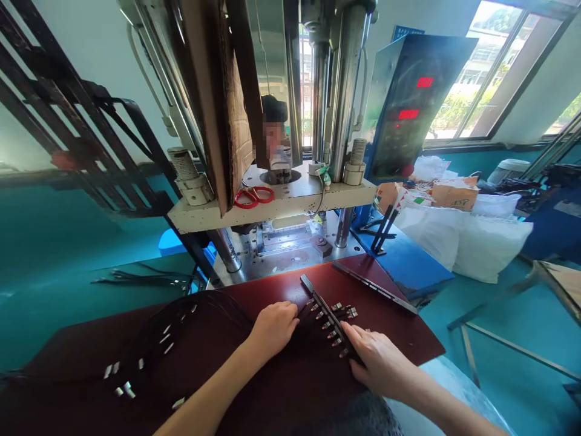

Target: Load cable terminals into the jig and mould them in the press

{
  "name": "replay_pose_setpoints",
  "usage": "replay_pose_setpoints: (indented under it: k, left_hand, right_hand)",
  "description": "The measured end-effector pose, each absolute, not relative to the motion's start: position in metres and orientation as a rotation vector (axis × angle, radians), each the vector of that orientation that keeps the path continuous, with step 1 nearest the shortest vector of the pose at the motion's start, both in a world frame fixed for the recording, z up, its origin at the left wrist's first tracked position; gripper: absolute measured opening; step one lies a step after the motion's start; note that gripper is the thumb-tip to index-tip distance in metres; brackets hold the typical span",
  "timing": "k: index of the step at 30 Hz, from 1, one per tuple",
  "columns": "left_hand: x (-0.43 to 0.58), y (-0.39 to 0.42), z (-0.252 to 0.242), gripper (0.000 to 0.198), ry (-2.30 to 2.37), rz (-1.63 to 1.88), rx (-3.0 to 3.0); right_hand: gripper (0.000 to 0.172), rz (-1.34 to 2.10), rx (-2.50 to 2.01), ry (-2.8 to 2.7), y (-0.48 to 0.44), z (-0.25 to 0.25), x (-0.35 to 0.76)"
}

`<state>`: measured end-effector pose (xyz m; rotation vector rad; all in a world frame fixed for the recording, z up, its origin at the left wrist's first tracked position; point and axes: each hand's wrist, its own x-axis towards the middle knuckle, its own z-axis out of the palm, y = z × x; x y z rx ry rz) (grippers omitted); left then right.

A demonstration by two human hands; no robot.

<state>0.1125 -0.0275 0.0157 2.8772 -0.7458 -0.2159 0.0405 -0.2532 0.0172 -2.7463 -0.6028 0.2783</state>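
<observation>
Resting on the dark red tabletop (399,339), the right hand (379,360) is laid flat with its fingers together on the near end of a black fixture bar (327,315), and nothing is pinched by it. The bar lies slanted across the tabletop, and small metal-tipped connectors (338,310) are seated along both of its sides. The left hand (272,330) is curled loosely over thin black wires (305,310) just beside the bar; whether a wire is gripped inside it cannot be told. A larger bundle of black cables with metal ends (149,345) is spread to the left, near the arm.

For good work at this step, it is judged that the bar should be kept pressed down so it is not shifted, while each connector is pushed fully and straight into its slot, and the wires should be held without crossing.

A second black bar (374,286) is placed farther on the tabletop, well apart from the hands. Behind it a vertical press (281,200) is seen, with red-handled scissors (254,196) lying on its plate. A blue control panel (408,103) with red digits is found to the right, but the digits are too blurred to be read. White bags (467,236) and a cardboard box (454,194) are seen beyond; the print on the box cannot be read. Another person is partly visible behind the press.
</observation>
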Motion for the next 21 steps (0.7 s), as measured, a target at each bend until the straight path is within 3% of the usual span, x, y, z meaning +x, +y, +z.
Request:
replay_pose_setpoints:
  k: [11, 17, 21]
  left_hand:
    - [0.117, -0.033, 0.009, 0.014, -0.703, -0.209, 2.870]
    - [0.120, -0.010, 0.021, 0.024, -0.708, -0.120, 2.796]
    - [0.116, 0.025, 0.031, 0.024, -0.678, -0.046, 2.841]
  right_hand:
    - [0.058, 0.313, -2.648, -0.570, -0.258, 0.014, 0.044]
    - [0.071, 0.381, -2.656, -0.524, -0.259, 0.016, 0.046]
    - [0.058, 0.393, -2.686, -0.478, -0.258, 0.019, 0.044]
